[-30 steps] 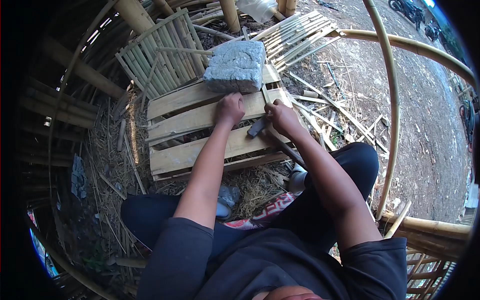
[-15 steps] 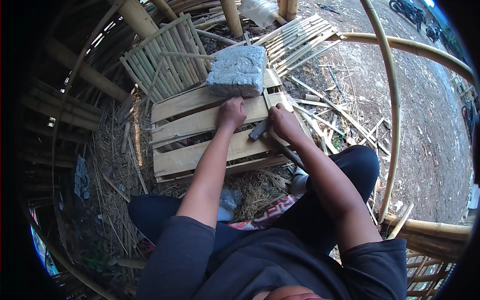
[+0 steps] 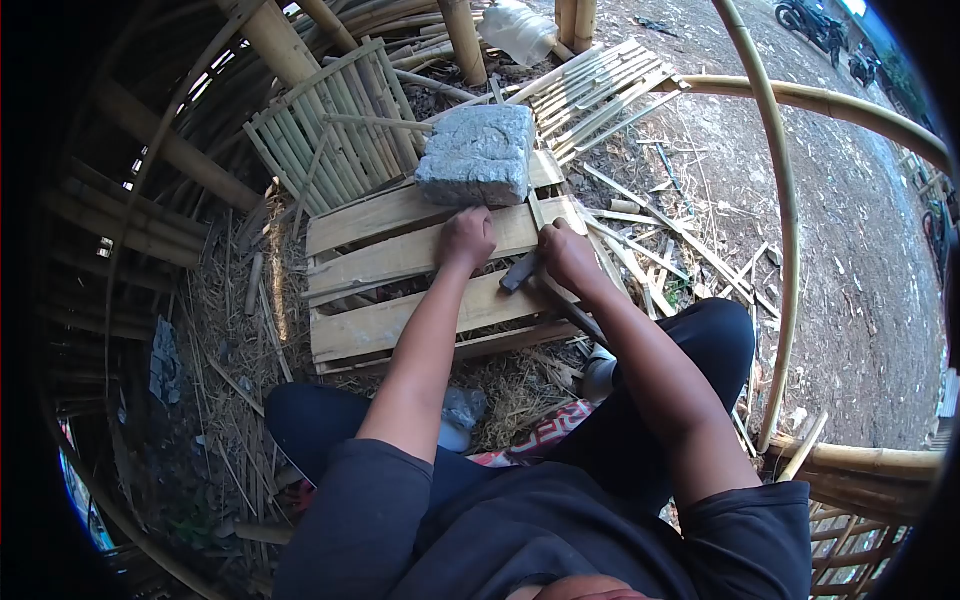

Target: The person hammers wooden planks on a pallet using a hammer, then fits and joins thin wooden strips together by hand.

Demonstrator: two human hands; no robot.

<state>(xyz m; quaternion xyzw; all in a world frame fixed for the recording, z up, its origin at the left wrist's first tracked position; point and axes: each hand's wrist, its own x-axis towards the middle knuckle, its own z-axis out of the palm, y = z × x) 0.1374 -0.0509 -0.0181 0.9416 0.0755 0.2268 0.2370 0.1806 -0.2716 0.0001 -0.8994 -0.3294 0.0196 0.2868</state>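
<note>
Two bare hands worked low over a pale slatted wooden platform (image 3: 370,328).
The right hand (image 3: 568,258) had its fingers closed, apparently pinching a thin strip (image 3: 537,209) that ran toward 11 o'clock, beside the rough grey block (image 3: 478,155); the hammer (image 3: 520,272) had its head at the hand's 8 o'clock. The left hand (image 3: 467,238) lay curled just beneath the block, its grip impossible to tell. A bamboo panel (image 3: 335,130) leaned at the platform's 11 o'clock.
</note>
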